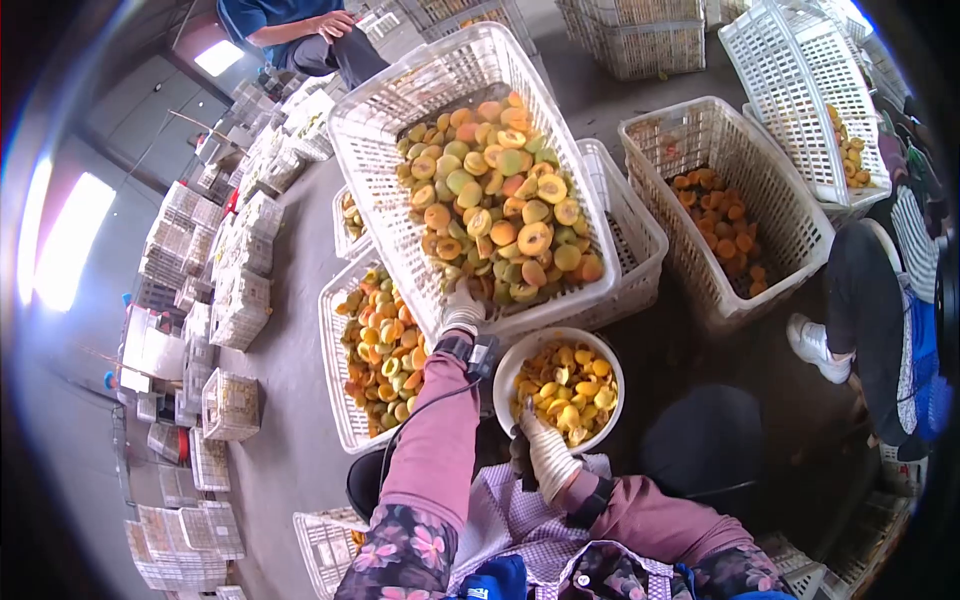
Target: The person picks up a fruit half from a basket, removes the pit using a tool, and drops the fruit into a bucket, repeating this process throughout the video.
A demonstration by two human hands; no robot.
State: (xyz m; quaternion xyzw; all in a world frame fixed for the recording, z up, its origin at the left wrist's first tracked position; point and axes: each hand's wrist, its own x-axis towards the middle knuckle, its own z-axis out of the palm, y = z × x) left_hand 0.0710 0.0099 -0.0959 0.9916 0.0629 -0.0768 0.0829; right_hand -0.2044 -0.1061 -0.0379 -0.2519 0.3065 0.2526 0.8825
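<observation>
My left hand, in a whitish glove, reaches over the near side of a tilted white plastic crate and touches the apricot halves heaped inside. Its fingertips are partly hidden among the fruit. Below the crate is a round white bowl of yellow apricot pieces. My right hand, gloved and wrapped at the wrist, is closed on the bowl's near-left rim, with fingers over the inside edge. To the left stands another white crate, filled with orange and green apricot halves.
A crate at right holds dark orange fruit halves. Another crate leans behind it. A person's leg and white shoe are at the right. Someone sits at the top left, hand near the lap. Stacked crates line the left.
</observation>
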